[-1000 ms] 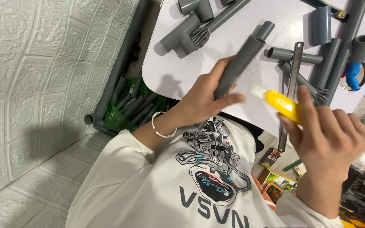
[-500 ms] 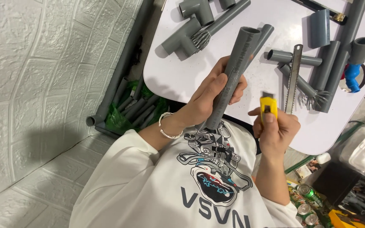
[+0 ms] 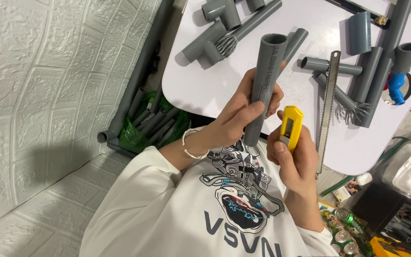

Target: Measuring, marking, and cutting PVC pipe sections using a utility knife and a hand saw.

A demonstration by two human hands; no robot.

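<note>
Your left hand (image 3: 243, 116) has its grip wrapped around the grey pipe (image 3: 264, 85), fingers clenched about the lower half, so the pipe stands tilted with its open end pointing to the far side, over the near edge of the white surface (image 3: 200, 90). Your right hand (image 3: 298, 157) grasps the yellow knife (image 3: 291, 126) just to the right of the pipe, thumb along its body, its tip close to the pipe's lower part; whether a blade is out you cannot tell from here.

To work the pipe well, keep the left grip firm and below the spot you mean to cut or scrape, with no finger in the blade's path. Turn the pipe with the left hand rather than swinging the knife, and push the edge away from your body and your wrist.

On the surface beyond lie a hand saw (image 3: 328, 100) to the right, a tee fitting (image 3: 210, 45) far left, short pipe pieces (image 3: 331, 65), and a blue fitting (image 3: 396, 88) far right. Spare pipes (image 3: 151, 121) lean by the wall on the floor.
</note>
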